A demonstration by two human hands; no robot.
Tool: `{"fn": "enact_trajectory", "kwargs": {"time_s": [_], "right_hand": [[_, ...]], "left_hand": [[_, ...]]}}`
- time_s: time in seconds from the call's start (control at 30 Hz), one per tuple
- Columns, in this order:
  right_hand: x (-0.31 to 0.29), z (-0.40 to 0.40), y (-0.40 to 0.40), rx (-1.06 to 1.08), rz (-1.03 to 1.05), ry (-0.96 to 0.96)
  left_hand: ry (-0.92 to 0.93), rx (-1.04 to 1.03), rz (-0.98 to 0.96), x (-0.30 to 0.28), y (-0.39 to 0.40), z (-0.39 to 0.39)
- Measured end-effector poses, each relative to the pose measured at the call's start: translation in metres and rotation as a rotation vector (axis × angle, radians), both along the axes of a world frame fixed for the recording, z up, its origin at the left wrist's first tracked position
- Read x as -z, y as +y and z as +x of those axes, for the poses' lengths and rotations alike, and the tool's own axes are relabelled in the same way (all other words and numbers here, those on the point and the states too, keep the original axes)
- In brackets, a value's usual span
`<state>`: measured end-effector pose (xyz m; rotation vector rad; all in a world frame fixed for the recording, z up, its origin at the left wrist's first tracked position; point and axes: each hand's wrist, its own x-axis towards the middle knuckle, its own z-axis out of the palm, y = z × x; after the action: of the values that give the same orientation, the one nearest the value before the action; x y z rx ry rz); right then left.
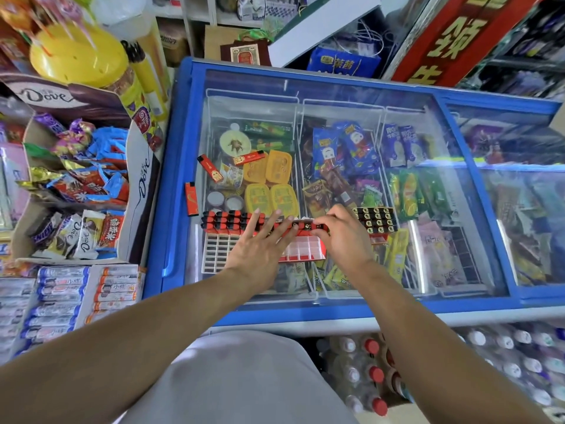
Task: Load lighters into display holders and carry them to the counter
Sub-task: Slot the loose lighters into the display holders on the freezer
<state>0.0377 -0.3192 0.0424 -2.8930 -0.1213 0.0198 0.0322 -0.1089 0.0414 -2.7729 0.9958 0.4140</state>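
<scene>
The left hand lay flat with its fingers straight and spread, pressing down on a row of red and black lighters that stood in a white display holder. The holder's near slots, just left of that hand's wrist, had no lighters in them. The right hand was just to the right of the left one, with its fingers curled round a red lighter and pinching it by its end. Right under that lighter sat a red display holder with clear little slots. Just past the right hand's knuckles was a dark pack of lighters with gold marks. All of this rested on the glass lid of a blue freezer. Farther from the left hand's fingertips, three loose red lighters lay flat on the glass: one near the blue frame, one above it, and one more to the right.
</scene>
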Motion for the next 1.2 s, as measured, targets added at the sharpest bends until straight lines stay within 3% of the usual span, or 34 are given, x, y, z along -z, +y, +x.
{"fn": "enact_trajectory", "kwargs": {"time_s": [0.83,1.07,1.2], "right_hand": [[-0.026,0.008,0.003,0.047,0.014,0.118],[-0.064,0.065,0.023,0.131,0.228,0.047],[-0.045,0.092,0.086,-0.031,0.272,0.281]], "left_hand": [[0.068,0.056,-0.166,0.010,0.019,0.010],[0.040,-0.345,-0.745,0.011,0.072,0.029],[0.100,-0.628,-0.822,0.010,0.108,0.035]]}}
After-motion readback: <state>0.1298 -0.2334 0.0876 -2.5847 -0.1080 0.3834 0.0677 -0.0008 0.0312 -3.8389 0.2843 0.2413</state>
